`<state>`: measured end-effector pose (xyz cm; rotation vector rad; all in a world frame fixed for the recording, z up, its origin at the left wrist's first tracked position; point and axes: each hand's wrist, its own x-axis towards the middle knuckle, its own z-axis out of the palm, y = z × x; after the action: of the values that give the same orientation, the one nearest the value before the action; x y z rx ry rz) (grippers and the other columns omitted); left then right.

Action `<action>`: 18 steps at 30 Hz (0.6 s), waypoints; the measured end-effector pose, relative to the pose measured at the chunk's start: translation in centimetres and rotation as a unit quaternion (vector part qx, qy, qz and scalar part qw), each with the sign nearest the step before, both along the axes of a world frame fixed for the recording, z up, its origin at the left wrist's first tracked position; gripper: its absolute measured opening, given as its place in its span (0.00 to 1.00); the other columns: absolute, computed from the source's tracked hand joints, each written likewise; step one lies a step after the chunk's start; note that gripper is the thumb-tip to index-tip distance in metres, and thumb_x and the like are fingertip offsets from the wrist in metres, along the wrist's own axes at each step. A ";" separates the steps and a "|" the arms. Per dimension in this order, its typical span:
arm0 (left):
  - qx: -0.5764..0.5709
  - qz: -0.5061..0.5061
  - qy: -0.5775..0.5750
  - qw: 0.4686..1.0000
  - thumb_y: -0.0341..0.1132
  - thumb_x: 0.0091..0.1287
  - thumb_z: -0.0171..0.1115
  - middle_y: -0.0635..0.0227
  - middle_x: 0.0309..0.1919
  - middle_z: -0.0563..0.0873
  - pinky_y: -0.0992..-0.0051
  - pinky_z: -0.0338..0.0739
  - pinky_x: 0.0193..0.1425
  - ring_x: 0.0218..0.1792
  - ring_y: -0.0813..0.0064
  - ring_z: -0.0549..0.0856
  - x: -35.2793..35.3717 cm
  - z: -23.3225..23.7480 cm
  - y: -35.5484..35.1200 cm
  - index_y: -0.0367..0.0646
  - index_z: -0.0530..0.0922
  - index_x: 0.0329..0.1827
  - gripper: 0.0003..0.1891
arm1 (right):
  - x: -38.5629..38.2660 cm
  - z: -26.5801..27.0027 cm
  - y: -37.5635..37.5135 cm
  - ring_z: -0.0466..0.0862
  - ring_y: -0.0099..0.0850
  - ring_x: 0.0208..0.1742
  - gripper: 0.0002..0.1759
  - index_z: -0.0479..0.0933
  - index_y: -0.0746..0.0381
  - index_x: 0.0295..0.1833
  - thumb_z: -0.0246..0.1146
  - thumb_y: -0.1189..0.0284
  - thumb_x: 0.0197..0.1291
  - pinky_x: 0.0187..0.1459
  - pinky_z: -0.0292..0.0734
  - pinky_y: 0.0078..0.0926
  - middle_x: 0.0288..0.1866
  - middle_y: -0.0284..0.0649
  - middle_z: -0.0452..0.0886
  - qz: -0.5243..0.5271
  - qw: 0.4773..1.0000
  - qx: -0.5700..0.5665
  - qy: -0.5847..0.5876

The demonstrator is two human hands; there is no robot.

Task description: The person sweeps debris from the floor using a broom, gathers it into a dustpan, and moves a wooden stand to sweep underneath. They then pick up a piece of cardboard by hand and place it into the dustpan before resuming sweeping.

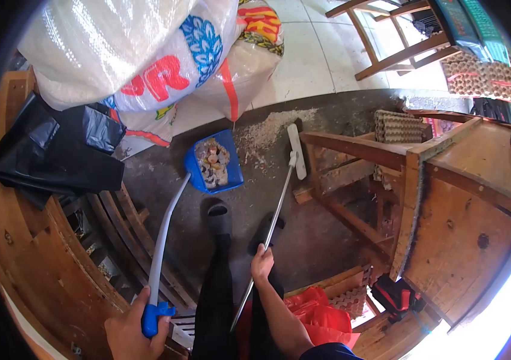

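Observation:
At the lower left, my left hand (128, 327) is wrapped round the blue grip of a long-handled dustpan. The blue pan (235, 161) rests on the dark floor with shells and debris in it. My right hand (262, 264) is closed on the metal pole of a broom (297, 151), whose white head stands on the floor right of the pan. Between the pan and the broom head lies a scatter of pale sawdust-like bits (261, 133), reaching up to the edge of the white tiles.
Large filled sacks (156, 78) stand at the upper left, beside black plastic (57, 147) on a wooden bench (57, 258). A wooden table (471, 222) is at the right. Egg trays (398, 127) and a red bag (321, 312) lie near it.

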<state>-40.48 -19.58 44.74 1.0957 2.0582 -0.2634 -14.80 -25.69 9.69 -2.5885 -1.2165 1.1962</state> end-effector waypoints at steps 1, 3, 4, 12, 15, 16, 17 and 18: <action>-0.002 -0.005 0.000 1.000 0.45 0.63 0.62 0.48 0.34 0.84 0.60 0.76 0.34 0.31 0.48 0.84 0.1 0.0 -0.1 0.47 0.76 0.60 0.24 | -0.3 -0.5 0.3 0.79 0.57 0.31 0.24 0.71 0.69 0.35 0.50 0.56 0.68 0.35 0.72 0.50 0.25 0.58 0.76 -0.001 1.000 -0.004 0.001; -0.005 -0.010 0.003 1.000 0.47 0.64 0.61 0.48 0.32 0.84 0.60 0.76 0.33 0.30 0.48 0.83 0.5 0.3 0.4 0.47 0.75 0.61 0.24 | -1.0 -1.7 1.1 0.78 0.61 0.36 0.22 0.71 0.68 0.34 0.51 0.57 0.67 0.38 0.69 0.54 0.27 0.60 0.77 -0.016 1.000 0.004 -0.017; -0.056 -0.015 0.008 0.998 0.48 0.65 0.60 0.48 0.31 0.84 0.60 0.76 0.32 0.29 0.47 0.83 1.2 0.6 1.2 0.47 0.74 0.61 0.24 | -1.4 -2.2 1.6 0.77 0.63 0.38 0.22 0.71 0.68 0.34 0.52 0.58 0.67 0.40 0.68 0.55 0.28 0.61 0.77 -0.023 0.999 0.010 -0.025; -0.054 0.084 -0.041 0.994 0.49 0.67 0.57 0.49 0.26 0.83 0.57 0.75 0.29 0.27 0.47 0.82 4.5 0.5 -0.5 0.48 0.73 0.62 0.24 | -0.7 2.1 2.8 0.76 0.36 0.14 0.23 0.70 0.70 0.34 0.51 0.58 0.69 0.18 0.72 0.38 0.19 0.46 0.74 -0.126 0.988 -0.085 0.035; -0.045 0.064 -0.018 0.997 0.48 0.67 0.56 0.49 0.26 0.83 0.56 0.76 0.30 0.26 0.47 0.82 5.1 0.4 -1.9 0.48 0.73 0.61 0.23 | 0.5 3.7 3.3 0.75 0.34 0.13 0.24 0.70 0.70 0.33 0.51 0.57 0.69 0.16 0.70 0.36 0.19 0.45 0.73 -0.113 0.989 -0.083 0.048; -0.040 0.057 -0.011 0.998 0.47 0.67 0.57 0.49 0.26 0.82 0.56 0.75 0.29 0.26 0.47 0.82 5.3 0.6 -2.2 0.47 0.74 0.61 0.22 | 0.8 3.8 3.6 0.76 0.34 0.13 0.24 0.70 0.70 0.33 0.51 0.57 0.69 0.15 0.70 0.35 0.19 0.45 0.73 -0.118 0.988 -0.086 0.053; -0.035 0.060 -0.009 0.998 0.47 0.67 0.57 0.49 0.26 0.82 0.56 0.75 0.29 0.26 0.47 0.82 5.7 0.9 -2.5 0.47 0.74 0.61 0.22 | 0.7 4.4 4.6 0.82 0.50 0.26 0.25 0.72 0.72 0.37 0.51 0.57 0.68 0.28 0.76 0.45 0.29 0.57 0.80 -0.115 0.987 -0.105 0.045; 0.011 0.082 -0.002 0.997 0.40 0.62 0.61 0.51 0.23 0.82 0.60 0.76 0.30 0.24 0.50 0.83 6.1 1.1 -2.7 0.42 0.75 0.59 0.22 | 1.0 2.9 4.7 0.82 0.50 0.26 0.25 0.72 0.72 0.37 0.51 0.57 0.68 0.28 0.76 0.45 0.29 0.57 0.80 -0.111 0.987 -0.102 0.047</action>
<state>-34.39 -22.26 45.89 0.9327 2.1386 -0.1561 -13.81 -21.03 12.58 -2.6827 -0.8001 1.4419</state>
